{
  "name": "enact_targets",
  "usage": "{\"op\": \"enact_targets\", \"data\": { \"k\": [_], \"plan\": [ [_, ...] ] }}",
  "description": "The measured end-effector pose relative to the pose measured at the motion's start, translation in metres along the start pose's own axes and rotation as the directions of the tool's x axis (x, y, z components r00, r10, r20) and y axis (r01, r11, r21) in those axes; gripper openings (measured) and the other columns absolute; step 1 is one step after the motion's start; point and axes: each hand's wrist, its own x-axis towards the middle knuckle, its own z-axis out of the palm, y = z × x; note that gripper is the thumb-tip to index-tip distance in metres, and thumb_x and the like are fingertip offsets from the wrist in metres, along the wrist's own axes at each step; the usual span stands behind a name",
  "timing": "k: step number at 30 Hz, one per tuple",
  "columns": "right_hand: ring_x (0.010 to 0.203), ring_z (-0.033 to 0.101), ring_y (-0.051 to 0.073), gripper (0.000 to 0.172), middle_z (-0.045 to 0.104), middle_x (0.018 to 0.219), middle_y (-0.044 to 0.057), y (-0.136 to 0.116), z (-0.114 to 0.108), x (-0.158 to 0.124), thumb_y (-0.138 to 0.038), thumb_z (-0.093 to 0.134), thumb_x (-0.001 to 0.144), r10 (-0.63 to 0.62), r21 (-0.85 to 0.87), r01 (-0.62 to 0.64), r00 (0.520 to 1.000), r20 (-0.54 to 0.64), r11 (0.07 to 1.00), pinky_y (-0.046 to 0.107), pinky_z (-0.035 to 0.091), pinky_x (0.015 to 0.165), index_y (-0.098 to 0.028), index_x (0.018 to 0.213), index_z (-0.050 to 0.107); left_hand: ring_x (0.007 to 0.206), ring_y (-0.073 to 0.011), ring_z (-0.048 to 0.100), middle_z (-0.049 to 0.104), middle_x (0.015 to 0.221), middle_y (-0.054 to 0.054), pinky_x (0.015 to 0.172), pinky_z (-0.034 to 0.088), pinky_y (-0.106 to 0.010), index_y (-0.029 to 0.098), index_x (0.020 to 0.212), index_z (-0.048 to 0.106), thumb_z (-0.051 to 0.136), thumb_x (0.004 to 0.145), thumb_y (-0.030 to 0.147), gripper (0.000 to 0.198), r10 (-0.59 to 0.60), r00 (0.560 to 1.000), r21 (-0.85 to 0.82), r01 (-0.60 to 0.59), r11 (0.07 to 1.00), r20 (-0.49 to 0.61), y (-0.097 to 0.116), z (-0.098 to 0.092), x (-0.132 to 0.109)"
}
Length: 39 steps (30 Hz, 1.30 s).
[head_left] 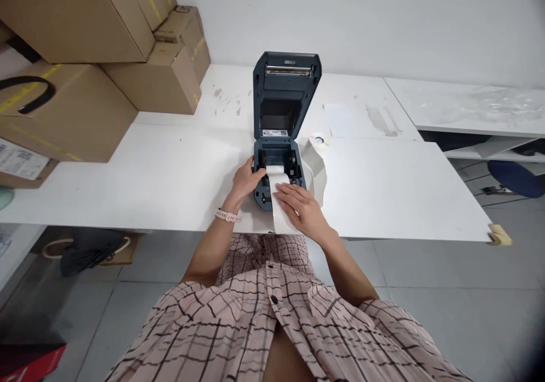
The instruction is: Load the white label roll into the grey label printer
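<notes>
A dark label printer (260, 143) stands on the white table with its lid (288, 95) raised. Inside it lies a white label roll (275, 169), and a strip of labels (279, 209) runs from it over the printer's front towards the table edge. My left hand (246, 180) grips the printer's left side, thumb over the rim near the roll. Across the label strip lies my right hand (304, 209), its fingers stretched out and close together on the paper. What is under those fingers is hidden.
Cardboard boxes (157, 78) are stacked at the left rear. A second white roll (317, 142) with a loose paper strip (314, 172) is right beside the printer. The table's front edge (404, 239) runs close to my body, and a tan roll (499, 235) sits at its right corner.
</notes>
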Motion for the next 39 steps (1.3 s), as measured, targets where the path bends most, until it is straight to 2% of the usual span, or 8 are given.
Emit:
{"op": "enact_targets", "data": {
  "k": [9, 19, 25, 30, 33, 35, 37, 39],
  "plan": [
    [0.136, 0.062, 0.030, 0.034, 0.070, 0.142, 0.004, -0.003, 0.001, 0.000, -0.032, 0.049, 0.106, 0.028, 0.052, -0.027, 0.999, -0.020, 0.998, 0.061, 0.052, 0.114, -0.032, 0.132, 0.071, 0.120, -0.0326, 0.067, 0.070, 0.137, -0.011, 0.098, 0.054, -0.045, 0.025, 0.145, 0.057, 0.058, 0.091, 0.054, 0.061, -0.011, 1.000, -0.044, 0.012, 0.999, 0.012, -0.002, -0.001, -0.001],
    [0.138, 0.061, 0.027, 0.034, 0.068, 0.143, 0.005, -0.001, 0.002, -0.003, -0.030, 0.051, 0.106, 0.017, 0.071, -0.014, 0.999, -0.033, 0.997, 0.060, 0.051, 0.115, -0.031, 0.133, 0.070, 0.111, -0.0303, 0.070, 0.073, 0.130, -0.010, 0.094, 0.056, -0.044, 0.025, 0.144, 0.058, 0.061, 0.091, 0.050, 0.059, -0.012, 1.000, -0.051, 0.012, 0.999, -0.014, -0.002, 0.001, -0.002],
    [0.145, 0.055, 0.027, 0.038, 0.062, 0.150, 0.000, -0.003, -0.001, -0.009, -0.030, 0.052, 0.105, 0.036, 0.058, -0.037, 0.999, 0.016, 0.998, 0.063, 0.046, 0.120, -0.039, 0.140, 0.064, 0.111, -0.0295, 0.070, 0.072, 0.134, -0.010, 0.095, 0.056, -0.044, 0.025, 0.146, 0.057, 0.061, 0.090, 0.052, 0.062, -0.006, 1.000, -0.080, 0.005, 0.997, -0.014, -0.005, 0.002, -0.002],
    [0.148, 0.052, 0.027, 0.037, 0.060, 0.152, 0.004, -0.005, 0.002, -0.011, -0.030, 0.052, 0.106, 0.035, 0.021, -0.035, 0.999, 0.015, 0.999, 0.062, 0.043, 0.123, -0.034, 0.141, 0.063, 0.110, -0.0293, 0.070, 0.072, 0.134, -0.010, 0.093, 0.056, -0.043, 0.025, 0.145, 0.057, 0.063, 0.089, 0.054, 0.064, -0.010, 1.000, -0.117, 0.009, 0.993, -0.008, -0.008, 0.003, -0.001],
    [0.148, 0.051, 0.027, 0.038, 0.060, 0.153, 0.003, -0.007, 0.005, -0.013, -0.029, 0.053, 0.105, 0.052, 0.022, -0.052, 0.998, 0.019, 0.998, 0.063, 0.043, 0.123, -0.035, 0.142, 0.063, 0.109, -0.0294, 0.070, 0.071, 0.135, -0.011, 0.090, 0.057, -0.042, 0.025, 0.146, 0.057, 0.063, 0.089, 0.057, 0.065, -0.001, 1.000, -0.161, 0.002, 0.987, 0.006, -0.008, 0.003, 0.000],
    [0.149, 0.051, 0.027, 0.037, 0.061, 0.152, 0.003, -0.008, 0.000, -0.014, -0.031, 0.053, 0.105, 0.046, 0.056, -0.048, 0.998, 0.034, 0.997, 0.063, 0.043, 0.123, -0.035, 0.141, 0.064, 0.109, -0.0300, 0.069, 0.071, 0.135, -0.011, 0.090, 0.056, -0.043, 0.025, 0.146, 0.057, 0.063, 0.089, 0.060, 0.067, 0.000, 1.000, -0.170, 0.002, 0.985, 0.011, -0.007, 0.002, -0.002],
    [0.145, 0.055, 0.026, 0.036, 0.064, 0.149, 0.002, -0.007, -0.014, -0.011, -0.035, 0.054, 0.106, 0.017, 0.150, -0.020, 1.000, 0.023, 0.989, 0.060, 0.046, 0.120, -0.035, 0.140, 0.064, 0.113, -0.0317, 0.068, 0.069, 0.136, -0.012, 0.093, 0.055, -0.044, 0.026, 0.147, 0.055, 0.061, 0.090, 0.064, 0.069, 0.000, 1.000, -0.146, 0.000, 0.989, -0.001, -0.005, 0.001, -0.009],
    [0.143, 0.057, 0.025, 0.038, 0.064, 0.149, 0.000, 0.003, -0.037, 0.004, -0.041, 0.053, 0.106, 0.024, 0.237, 0.000, 0.995, -0.098, 0.971, 0.057, 0.049, 0.119, -0.037, 0.143, 0.060, 0.119, -0.0340, 0.064, 0.066, 0.139, -0.014, 0.096, 0.053, -0.045, 0.026, 0.150, 0.053, 0.059, 0.090, 0.069, 0.074, -0.010, 1.000, -0.109, 0.007, 0.994, -0.027, -0.005, 0.001, -0.023]
  ]
}}
